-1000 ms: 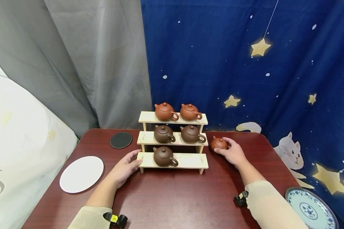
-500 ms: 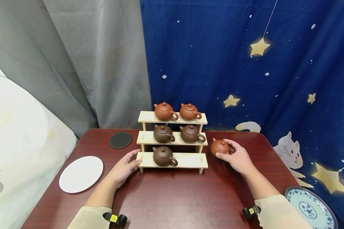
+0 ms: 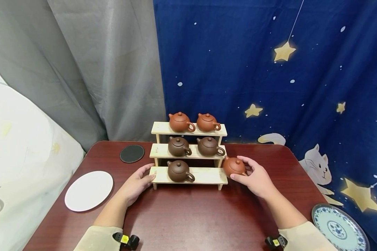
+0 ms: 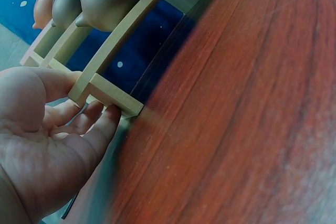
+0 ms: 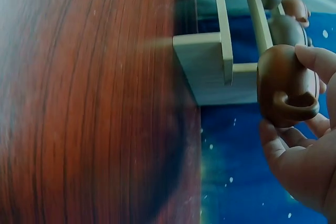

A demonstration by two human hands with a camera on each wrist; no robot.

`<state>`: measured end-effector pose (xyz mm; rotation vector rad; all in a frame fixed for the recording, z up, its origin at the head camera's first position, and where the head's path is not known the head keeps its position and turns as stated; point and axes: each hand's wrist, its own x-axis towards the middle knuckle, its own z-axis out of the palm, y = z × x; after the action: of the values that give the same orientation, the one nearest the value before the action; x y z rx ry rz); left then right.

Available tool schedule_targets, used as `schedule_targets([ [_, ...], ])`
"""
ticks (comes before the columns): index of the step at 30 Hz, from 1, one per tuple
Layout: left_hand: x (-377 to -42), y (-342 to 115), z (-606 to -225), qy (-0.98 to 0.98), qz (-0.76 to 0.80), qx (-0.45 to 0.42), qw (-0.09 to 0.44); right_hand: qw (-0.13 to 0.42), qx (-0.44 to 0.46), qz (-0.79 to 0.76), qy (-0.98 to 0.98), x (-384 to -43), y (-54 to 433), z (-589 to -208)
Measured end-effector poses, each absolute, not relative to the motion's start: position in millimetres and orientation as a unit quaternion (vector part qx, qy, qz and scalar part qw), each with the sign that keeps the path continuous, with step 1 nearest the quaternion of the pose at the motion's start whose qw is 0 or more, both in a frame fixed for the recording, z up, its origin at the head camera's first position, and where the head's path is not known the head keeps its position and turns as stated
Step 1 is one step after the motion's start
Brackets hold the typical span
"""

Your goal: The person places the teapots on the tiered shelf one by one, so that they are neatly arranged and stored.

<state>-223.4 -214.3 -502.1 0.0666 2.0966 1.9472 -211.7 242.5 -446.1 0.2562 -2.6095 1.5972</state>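
Observation:
A reddish-brown teapot (image 3: pixel 234 166) is in my right hand (image 3: pixel 257 177), thumb and fingers gripping its sides at the right end of the lowest shelf. The right wrist view shows this teapot (image 5: pixel 283 80) held off the table, its handle facing the camera. My left hand (image 3: pixel 139 183) grips the left end of the three-tier wooden stand (image 3: pixel 207 176), thumb on top and fingers beneath in the left wrist view. One dark brown teapot (image 3: pixel 179 171) sits on the lowest shelf. Two dark teapots (image 3: pixel 208 146) stand on the middle shelf and two reddish teapots (image 3: pixel 180 122) on the top one.
A round black coaster (image 3: pixel 132 153) lies left of the stand. Nearer on the left is a white round plate (image 3: pixel 89 191). A blue-patterned plate (image 3: pixel 339 228) lies at the lower right. Grey and blue curtains (image 3: pixel 220 69) hang behind the dark red table (image 3: pixel 188 219).
My right hand has lifted the reddish teapot off the table and brought it left and nearer, to the lowest shelf's right end. My left hand stays on the stand.

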Motion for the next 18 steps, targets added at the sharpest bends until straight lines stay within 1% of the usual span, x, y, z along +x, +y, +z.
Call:
schedule_targets([
  [6, -223, -214, -501, 0.725, 0.674, 0.025, 0.137, 0.021, 0.113, 0.541, -0.833, -209, 226, -445],
  [18, -222, -214, -501, 0.726, 0.674, 0.025, 0.136, -0.023, 0.157, 0.546, -0.823, -217, 192, -454],
])
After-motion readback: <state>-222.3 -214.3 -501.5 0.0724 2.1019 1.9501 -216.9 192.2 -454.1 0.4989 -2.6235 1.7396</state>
